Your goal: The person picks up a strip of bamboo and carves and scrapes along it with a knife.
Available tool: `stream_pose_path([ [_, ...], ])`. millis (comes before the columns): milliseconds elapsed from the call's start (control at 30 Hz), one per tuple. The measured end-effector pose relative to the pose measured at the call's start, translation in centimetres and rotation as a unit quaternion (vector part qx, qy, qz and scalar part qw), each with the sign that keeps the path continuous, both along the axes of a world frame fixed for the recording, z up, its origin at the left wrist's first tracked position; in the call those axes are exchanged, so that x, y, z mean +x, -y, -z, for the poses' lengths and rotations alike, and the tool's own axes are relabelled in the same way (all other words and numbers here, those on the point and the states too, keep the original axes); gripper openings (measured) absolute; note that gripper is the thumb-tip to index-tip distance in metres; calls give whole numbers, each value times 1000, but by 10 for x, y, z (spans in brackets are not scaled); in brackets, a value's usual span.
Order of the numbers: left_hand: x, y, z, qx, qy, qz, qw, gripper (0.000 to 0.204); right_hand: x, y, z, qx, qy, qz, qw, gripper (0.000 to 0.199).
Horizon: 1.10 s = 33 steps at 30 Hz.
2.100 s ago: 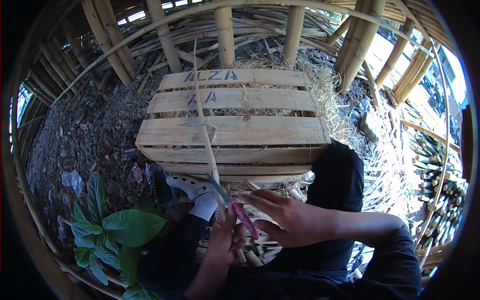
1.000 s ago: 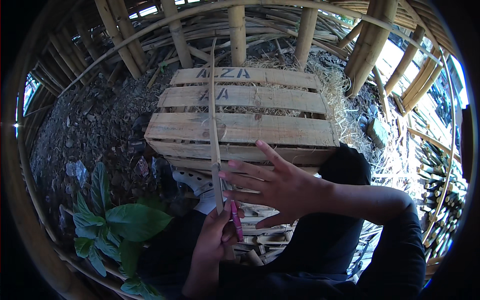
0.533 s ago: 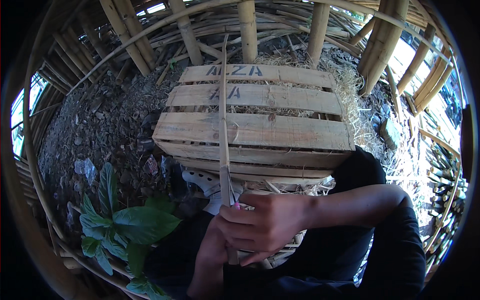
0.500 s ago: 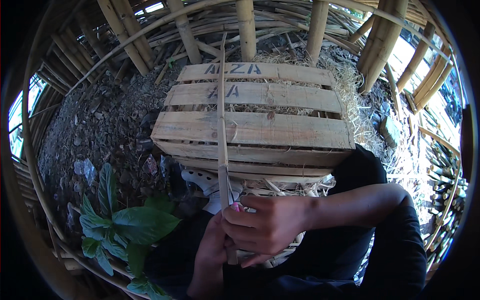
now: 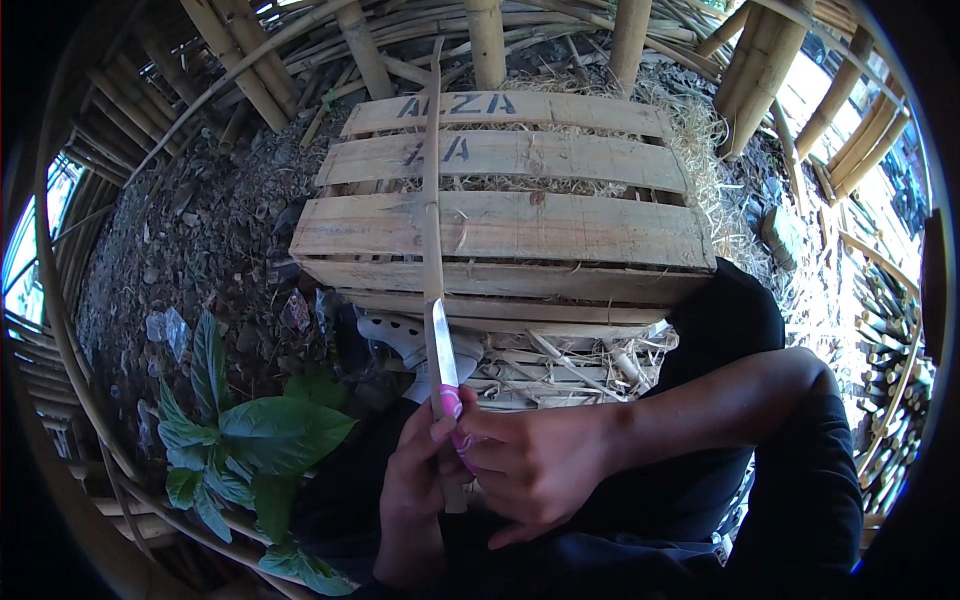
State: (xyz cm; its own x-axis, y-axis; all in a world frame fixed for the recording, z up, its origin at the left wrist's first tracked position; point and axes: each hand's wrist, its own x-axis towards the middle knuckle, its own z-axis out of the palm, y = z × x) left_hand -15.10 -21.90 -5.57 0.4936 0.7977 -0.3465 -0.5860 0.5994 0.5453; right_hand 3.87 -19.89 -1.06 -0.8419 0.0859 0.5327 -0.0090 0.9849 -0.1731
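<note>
My left hand (image 5: 412, 478) is closed around the lower end of a long, thin bamboo strip (image 5: 432, 215), its thumb near the knife handle. The strip points away from me and reaches over a slatted wooden crate (image 5: 570, 225). My right hand (image 5: 545, 465) grips a knife (image 5: 444, 345) by its pink and white patterned handle. The blade points away from me and lies along the right side of the strip, its flat side showing bright. Whether the edge touches the bamboo I cannot tell. My right fingers partly hide the handle.
A light perforated shoe (image 5: 392, 335) shows beside the crate. A leafy green plant (image 5: 285, 432) grows at the lower left. Bamboo posts (image 5: 487, 45) stand behind the crate, and cut bamboo pieces (image 5: 885, 400) are stacked at the right. Straw and thin shavings (image 5: 560, 365) lie around the crate.
The knife has turned, so its blade's bright flat and more of its pink handle now show. My left thumb has come up beside the handle. The view has shifted slightly.
</note>
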Motion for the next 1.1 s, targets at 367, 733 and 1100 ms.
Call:
stream_pose_path([
  [367, 0, 2, -11, 66, -35, 1, 997, 71, -10, 5, 11, -32, 58, -13, 998, 50],
  [733, 2, 3, -11, 84, -56, 28, 994, 55, -15, 9, 22, -54, 96, -16, 994, 42],
  [1100, 1, 1, -10, 71, 3, 23, 997, 52, -15, 6, 13, -48, 167, -4, 985, 46],
])
